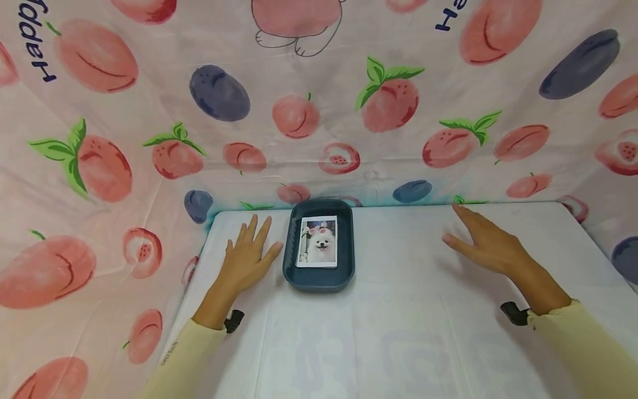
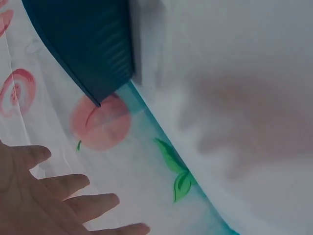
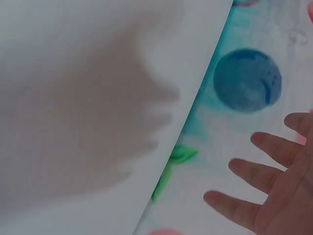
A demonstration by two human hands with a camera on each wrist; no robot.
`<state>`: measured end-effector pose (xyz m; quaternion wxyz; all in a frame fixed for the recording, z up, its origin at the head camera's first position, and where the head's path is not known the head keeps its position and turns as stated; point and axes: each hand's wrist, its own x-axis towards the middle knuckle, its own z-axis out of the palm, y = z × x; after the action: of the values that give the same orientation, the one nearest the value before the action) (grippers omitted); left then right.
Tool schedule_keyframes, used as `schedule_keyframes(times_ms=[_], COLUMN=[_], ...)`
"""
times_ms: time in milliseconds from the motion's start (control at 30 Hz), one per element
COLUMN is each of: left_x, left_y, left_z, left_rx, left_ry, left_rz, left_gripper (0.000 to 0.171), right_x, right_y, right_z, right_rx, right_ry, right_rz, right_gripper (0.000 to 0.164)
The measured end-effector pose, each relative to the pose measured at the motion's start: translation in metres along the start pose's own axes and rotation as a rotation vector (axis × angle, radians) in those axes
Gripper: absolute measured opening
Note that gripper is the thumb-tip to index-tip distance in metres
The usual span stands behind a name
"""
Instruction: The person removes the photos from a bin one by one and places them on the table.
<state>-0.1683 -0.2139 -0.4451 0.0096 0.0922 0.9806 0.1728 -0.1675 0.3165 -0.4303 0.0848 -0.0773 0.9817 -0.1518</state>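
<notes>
A dark-blue, rounded-rectangular plastic tray (image 1: 319,281), bearing a white-bordered paper dog photo (image 1: 319,249), was set lengthwise forward between the hands — nearer the left hand (image 1: 244,263) than the right hand (image 1: 490,246). Nothing was grasped — all fingers were extended.

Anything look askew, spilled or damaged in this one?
Nothing clearly stands out. The photo lies face up in the tray, which sits close to the table's far edge; whether its rim overhangs is unclear.
</notes>
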Motion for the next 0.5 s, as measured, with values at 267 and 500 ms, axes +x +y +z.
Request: schedule_keyframes(times_ms=[267,500], left_x=[0.019,0.027], left_y=[0.012,0.017], left_z=[0.016,0.035], left_rx=[-0.325,-0.619], left_ry=[-0.056,-0.083], left_rz=[-0.053,-0.235], left_gripper=[0.074,0.067], right_x=[0.032,0.070], right_y=[-0.056,-0.110], right_z=[0.006,0.013], right_rx=[0.162,0.317], right_ry=[0.073,0.049], right_rz=[-0.144,-0.245], right_gripper=[0.076,0.072])
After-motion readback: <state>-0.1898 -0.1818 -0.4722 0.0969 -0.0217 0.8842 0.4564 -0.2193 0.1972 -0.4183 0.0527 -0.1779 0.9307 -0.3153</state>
